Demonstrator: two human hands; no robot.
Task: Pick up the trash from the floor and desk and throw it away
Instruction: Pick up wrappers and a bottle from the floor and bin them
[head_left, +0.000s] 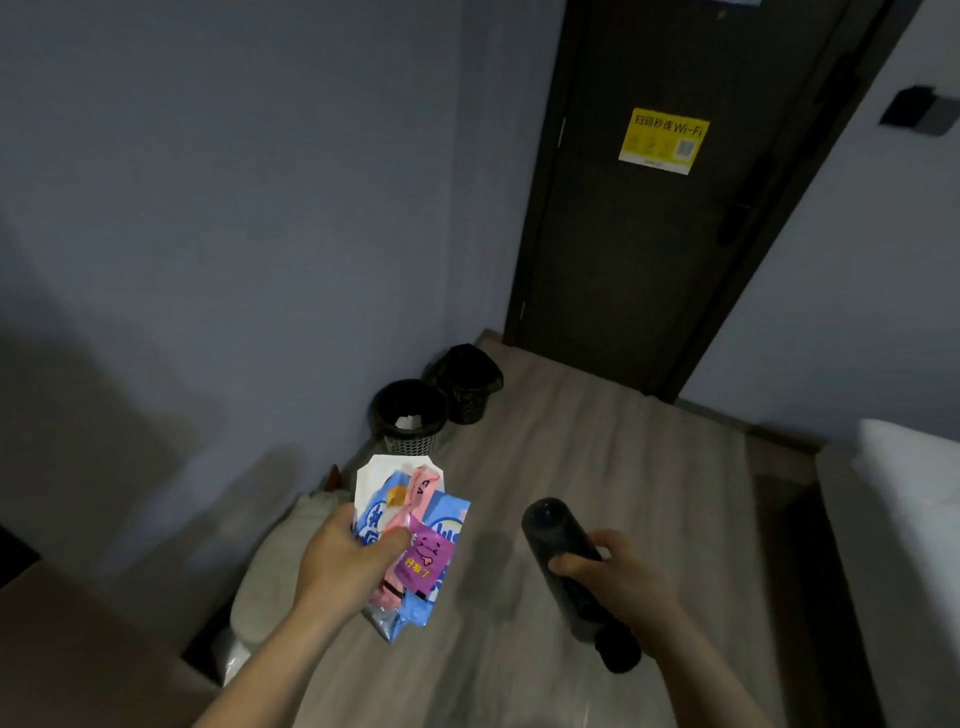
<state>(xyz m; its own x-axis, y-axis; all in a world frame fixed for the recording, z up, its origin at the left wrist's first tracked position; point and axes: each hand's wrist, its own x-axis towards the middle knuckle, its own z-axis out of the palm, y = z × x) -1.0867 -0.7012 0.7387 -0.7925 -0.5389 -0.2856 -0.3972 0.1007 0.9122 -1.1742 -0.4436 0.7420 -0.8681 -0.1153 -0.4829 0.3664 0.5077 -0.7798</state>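
The carrying step looks to be in hand. The left hand (348, 561) grips a bundle of snack wrappers (415, 540), thumb pinned across them, above the wooden floor (597, 467). The right hand (618, 577) is curled round a dark cylinder (558, 545), perhaps a bottle. Ahead, at the floor's left edge against the wall, stand a mesh wastebasket (410, 421) and a black-lined bin (465, 384), well apart from both hands. The next move, I judge, calls for stepping closer and dropping the wrappers in.
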